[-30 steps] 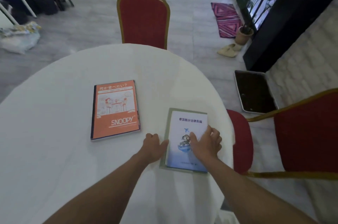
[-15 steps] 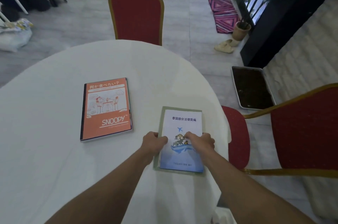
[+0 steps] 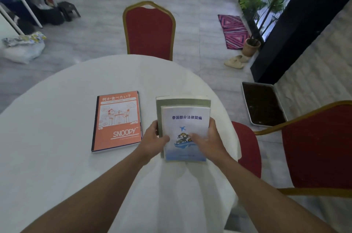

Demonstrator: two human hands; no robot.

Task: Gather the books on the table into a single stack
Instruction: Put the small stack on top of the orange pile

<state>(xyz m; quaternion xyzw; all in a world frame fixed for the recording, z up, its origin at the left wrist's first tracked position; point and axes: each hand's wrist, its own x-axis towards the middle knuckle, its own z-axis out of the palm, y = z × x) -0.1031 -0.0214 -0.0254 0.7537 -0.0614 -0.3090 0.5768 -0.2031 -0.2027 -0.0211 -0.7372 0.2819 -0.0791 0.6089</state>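
Note:
A small white and blue booklet [image 3: 185, 118] lies on top of a larger grey-green book [image 3: 182, 101]. Both are raised off the white table [image 3: 57, 156], tilted up toward me. My left hand [image 3: 155, 140] grips the pair at its left edge, thumb on the booklet's cover. My right hand [image 3: 207, 140] grips the right edge, thumb across the picture on the cover. To the left, an orange Snoopy notebook [image 3: 117, 121] lies flat on the table, apart from both hands.
A red chair [image 3: 149, 30] stands at the table's far side. Another red chair [image 3: 314, 147] is close on the right. On the floor to the right are a dark tray [image 3: 262, 105], slippers [image 3: 235, 61], a potted plant [image 3: 251, 46] and a pink mat [image 3: 233, 30].
Both hands have closed on the edges of the booklet and grey-green book and lifted them off the table. The orange notebook has stayed in place.

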